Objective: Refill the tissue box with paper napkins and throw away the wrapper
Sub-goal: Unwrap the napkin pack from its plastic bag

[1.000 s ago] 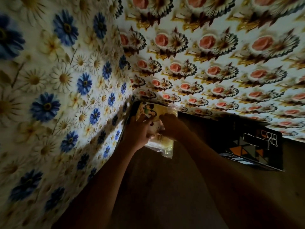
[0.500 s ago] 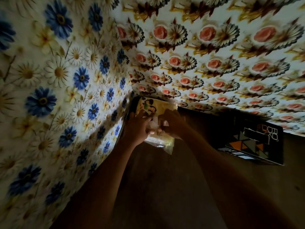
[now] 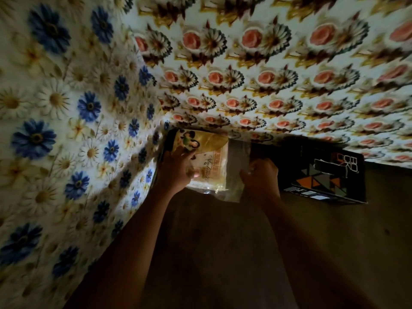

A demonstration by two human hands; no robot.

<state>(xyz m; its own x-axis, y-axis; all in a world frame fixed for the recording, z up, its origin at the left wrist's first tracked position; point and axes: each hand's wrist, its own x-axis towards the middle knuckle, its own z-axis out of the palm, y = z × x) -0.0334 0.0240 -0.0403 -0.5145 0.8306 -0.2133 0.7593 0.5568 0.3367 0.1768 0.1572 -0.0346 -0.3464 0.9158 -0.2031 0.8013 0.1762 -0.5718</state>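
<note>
Pack of paper napkins [image 3: 207, 161]: flat, yellowish, printed with a small picture at its far left corner, lying in the corner of the scene where two patterned walls are meeting; its long axis is running away from the camera toward the far wall, with the near short end pointing back at the person. Clear wrapper [image 3: 237, 166]: hanging loose and crinkled off the pack's right side, its open flap trailing toward the camera below the pack's near edge. Left hand [image 3: 176, 172]: curling over the pack's left half, fingers pressing down on the printed face and gripping it. Right hand [image 3: 260, 177]: closing into a fist on the loose plastic, pinching the wrapper just beside the pack's right edge; the two hands are sitting apart with the film stretching between them. Tissue box [image 3: 323, 172]: dark, with orange and grey triangles and white lettering on its near face, standing just right of the right hand against the far wall. Worktop [image 3: 223, 253]: plain, brownish, lying in deep shadow under both forearms; whether the pack is resting on it or being held slightly clear cannot be told. Left wall [image 3: 66, 130]: covered in blue and white daisies. Far wall [image 3: 278, 74]: showing repeating rows of pink roses with dark fans.
</note>
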